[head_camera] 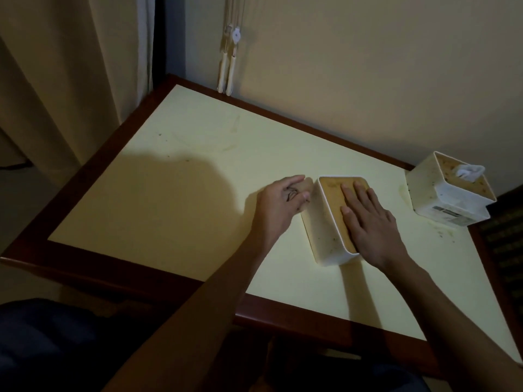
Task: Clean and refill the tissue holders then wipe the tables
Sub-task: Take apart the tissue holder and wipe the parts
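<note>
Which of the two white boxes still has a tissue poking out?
The tissue holder at the table's right edge: a white tissue sticks out of its top. The other holder, under the right hand, shows only a plain brown lid, no tissue.

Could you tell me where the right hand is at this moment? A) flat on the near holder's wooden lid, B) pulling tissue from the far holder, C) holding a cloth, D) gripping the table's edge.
A: the right hand lies with straight fingers on the near holder's lid.
</note>
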Available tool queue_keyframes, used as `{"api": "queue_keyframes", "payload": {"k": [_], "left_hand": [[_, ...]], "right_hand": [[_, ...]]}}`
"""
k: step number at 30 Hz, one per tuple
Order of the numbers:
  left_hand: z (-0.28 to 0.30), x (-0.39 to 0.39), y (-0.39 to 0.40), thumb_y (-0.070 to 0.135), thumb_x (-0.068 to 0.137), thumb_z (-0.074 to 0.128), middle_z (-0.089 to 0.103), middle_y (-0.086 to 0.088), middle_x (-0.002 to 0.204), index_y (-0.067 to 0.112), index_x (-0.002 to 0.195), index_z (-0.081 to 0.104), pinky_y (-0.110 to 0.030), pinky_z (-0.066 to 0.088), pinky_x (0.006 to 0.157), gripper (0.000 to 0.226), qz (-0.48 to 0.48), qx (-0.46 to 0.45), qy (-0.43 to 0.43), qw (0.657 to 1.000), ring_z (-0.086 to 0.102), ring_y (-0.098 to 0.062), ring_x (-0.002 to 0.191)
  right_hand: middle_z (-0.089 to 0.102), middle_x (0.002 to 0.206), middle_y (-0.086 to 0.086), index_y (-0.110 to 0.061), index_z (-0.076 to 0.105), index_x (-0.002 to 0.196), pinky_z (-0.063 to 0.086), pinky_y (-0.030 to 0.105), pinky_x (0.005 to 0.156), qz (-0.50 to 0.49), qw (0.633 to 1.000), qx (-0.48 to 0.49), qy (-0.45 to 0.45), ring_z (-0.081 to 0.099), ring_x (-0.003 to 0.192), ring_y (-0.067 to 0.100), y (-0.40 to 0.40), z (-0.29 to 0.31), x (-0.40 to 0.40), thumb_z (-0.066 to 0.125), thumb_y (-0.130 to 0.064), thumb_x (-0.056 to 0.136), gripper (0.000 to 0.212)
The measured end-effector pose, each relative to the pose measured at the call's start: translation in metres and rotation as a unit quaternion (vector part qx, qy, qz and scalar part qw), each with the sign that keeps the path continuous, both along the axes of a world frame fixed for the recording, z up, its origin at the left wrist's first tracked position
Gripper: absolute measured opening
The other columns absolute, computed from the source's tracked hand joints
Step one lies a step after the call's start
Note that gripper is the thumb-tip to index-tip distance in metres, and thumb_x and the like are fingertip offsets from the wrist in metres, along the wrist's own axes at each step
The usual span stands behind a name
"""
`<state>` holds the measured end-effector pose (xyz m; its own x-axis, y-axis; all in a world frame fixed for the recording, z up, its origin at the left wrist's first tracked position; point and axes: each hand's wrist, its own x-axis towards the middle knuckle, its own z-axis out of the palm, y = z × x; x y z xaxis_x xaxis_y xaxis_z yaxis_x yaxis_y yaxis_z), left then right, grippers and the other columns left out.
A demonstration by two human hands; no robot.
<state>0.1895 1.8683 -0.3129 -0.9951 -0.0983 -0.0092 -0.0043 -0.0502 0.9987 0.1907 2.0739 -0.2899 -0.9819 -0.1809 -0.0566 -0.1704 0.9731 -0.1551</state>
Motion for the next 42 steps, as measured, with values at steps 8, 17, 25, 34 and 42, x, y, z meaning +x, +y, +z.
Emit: {"api": "queue_keyframes", "payload": {"k": [8,17,25,34,42], "left_hand": [[-0.002,0.019,0.044,0.014,0.09,0.065,0.059,-0.005,0.116,0.016,0.129,0.059,-0.015,0.05,0.088,0.04,0.053,-0.029,0.008,0.998,0.06,-0.006,0.099],[0.002,0.098,0.084,0.016,0.091,0.061,0.046,0.005,0.118,0.023,0.133,0.055,-0.026,0.052,0.092,0.043,0.057,-0.004,-0.06,0.997,0.059,-0.01,0.106],[0.009,0.002,0.047,0.01,0.091,0.052,0.064,-0.024,0.082,-0.002,0.088,0.064,-0.035,0.047,0.07,0.018,0.066,-0.15,-0.054,0.985,0.062,-0.032,0.08],[0.008,0.081,0.08,0.016,0.097,0.044,0.048,-0.009,0.11,0.008,0.108,0.059,-0.025,0.041,0.069,0.02,-0.036,-0.239,-0.143,0.96,0.056,-0.023,0.087],[-0.012,0.027,0.051,0.013,0.09,0.049,0.069,-0.015,0.088,0.004,0.082,0.066,-0.026,0.045,0.062,0.021,-0.029,-0.268,-0.14,0.953,0.065,-0.029,0.083]], "right_hand": [[-0.009,0.159,-0.012,-0.046,-0.008,0.144,0.012,0.049,0.115,0.002,1.0,0.005,0.007,-0.011,0.147,0.01,-0.001,-0.001,0.0,-0.003,-0.064,0.085,0.062],[-0.008,0.16,-0.011,-0.042,-0.004,0.148,0.013,0.047,0.114,-0.006,1.0,0.022,0.008,-0.01,0.147,0.009,-0.004,0.002,0.0,-0.005,-0.063,0.083,0.068],[-0.008,0.16,-0.012,-0.04,-0.001,0.15,0.012,0.046,0.115,-0.002,1.0,0.017,0.015,-0.01,0.147,0.009,-0.004,0.001,0.001,-0.005,-0.063,0.085,0.069],[-0.008,0.16,-0.01,-0.04,-0.002,0.151,0.012,0.047,0.114,-0.004,1.0,0.021,0.012,-0.01,0.147,0.01,-0.004,0.001,0.001,-0.005,-0.062,0.085,0.069],[-0.006,0.161,-0.009,-0.04,-0.001,0.15,0.012,0.047,0.115,-0.002,1.0,0.019,0.014,-0.009,0.147,0.011,-0.005,0.001,0.001,-0.004,-0.061,0.086,0.067]]}}
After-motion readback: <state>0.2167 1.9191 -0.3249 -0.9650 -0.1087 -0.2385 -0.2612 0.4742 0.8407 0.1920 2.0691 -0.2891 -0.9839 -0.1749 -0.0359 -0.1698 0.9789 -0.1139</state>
